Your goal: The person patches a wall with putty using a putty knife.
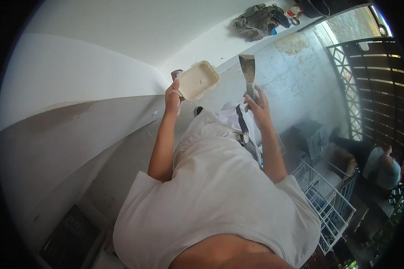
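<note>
My left hand (173, 97) grips a shallow cream-coloured rectangular tub (201, 81) by its near left edge, and white paste is smeared on the fingers. Pale material coats the tub's inside. Beside the thumb a small brownish end (176, 74) of something sticks out; the rest of it is hidden. My right hand (258, 106) is closed round the handle of a putty knife (248, 67), whose broad stained blade points away from me. A dark strap (242, 120) hangs at my waist near the right wrist.
A white wall (90, 67) curves along the left. On a white ledge (206, 45) ahead lie a crumpled grey-green cloth (256, 22) and small items. To the right are a white wire rack (323, 201), a slatted gate (379, 85) and another person (381, 168).
</note>
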Available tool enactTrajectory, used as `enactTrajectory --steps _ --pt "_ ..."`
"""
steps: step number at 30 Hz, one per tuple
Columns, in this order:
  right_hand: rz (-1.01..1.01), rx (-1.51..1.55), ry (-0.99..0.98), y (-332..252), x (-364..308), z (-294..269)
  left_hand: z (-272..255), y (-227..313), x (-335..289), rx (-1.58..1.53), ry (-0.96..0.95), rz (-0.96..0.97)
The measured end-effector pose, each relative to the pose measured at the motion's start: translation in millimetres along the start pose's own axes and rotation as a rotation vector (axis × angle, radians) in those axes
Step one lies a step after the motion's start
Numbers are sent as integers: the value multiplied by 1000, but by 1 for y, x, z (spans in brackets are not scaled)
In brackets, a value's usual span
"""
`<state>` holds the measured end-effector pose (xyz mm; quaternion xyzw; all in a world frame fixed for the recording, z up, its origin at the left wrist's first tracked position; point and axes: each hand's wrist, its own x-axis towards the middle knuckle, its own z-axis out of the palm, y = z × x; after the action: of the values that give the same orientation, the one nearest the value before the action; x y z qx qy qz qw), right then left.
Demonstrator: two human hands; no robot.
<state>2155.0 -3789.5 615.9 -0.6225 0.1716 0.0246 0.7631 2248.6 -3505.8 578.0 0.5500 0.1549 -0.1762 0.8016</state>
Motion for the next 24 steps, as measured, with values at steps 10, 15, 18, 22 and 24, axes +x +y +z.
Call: enactTrajectory --steps 10,15,18,22,24 --pt "-126 -746 -53 131 296 -122 80 17 104 -167 306 51" --pt "-82 -1136 -159 152 422 -175 130 5 140 -363 535 104" --pt "-54 -1160 -188 162 483 -199 166 -11 162 -435 620 108" --pt "7 -1220 -247 178 546 -207 192 -24 203 -473 761 62" --pt "48 -1261 -287 184 559 -205 199 -32 215 -455 760 74"
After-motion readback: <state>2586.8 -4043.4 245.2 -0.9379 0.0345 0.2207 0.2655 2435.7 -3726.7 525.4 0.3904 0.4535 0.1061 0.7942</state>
